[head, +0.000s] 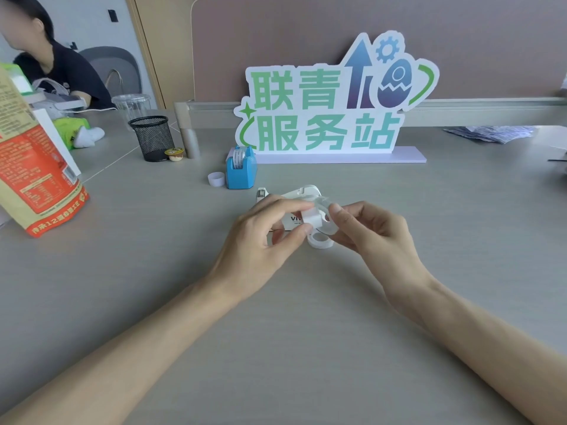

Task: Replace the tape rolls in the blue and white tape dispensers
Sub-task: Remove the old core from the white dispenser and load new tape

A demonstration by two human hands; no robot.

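The blue tape dispenser (241,170) stands upright on the desk with a patterned roll in it. A small white ring (216,179) lies just to its left. The white dispenser (303,193) lies on the desk behind my hands, partly hidden. My left hand (270,231) pinches a white core piece (312,218). My right hand (368,231) grips a clear tape roll (325,207) against that piece. Another white tape roll (320,241) lies flat on the desk right below my fingers.
A large cut-out sign (331,108) stands behind the dispensers. A black mesh pen cup (152,138) and a small sealed cup (174,154) sit at the back left, a printed paper bag (33,167) at far left. Another person (61,69) sits beyond. Papers (491,133) lie at the right.
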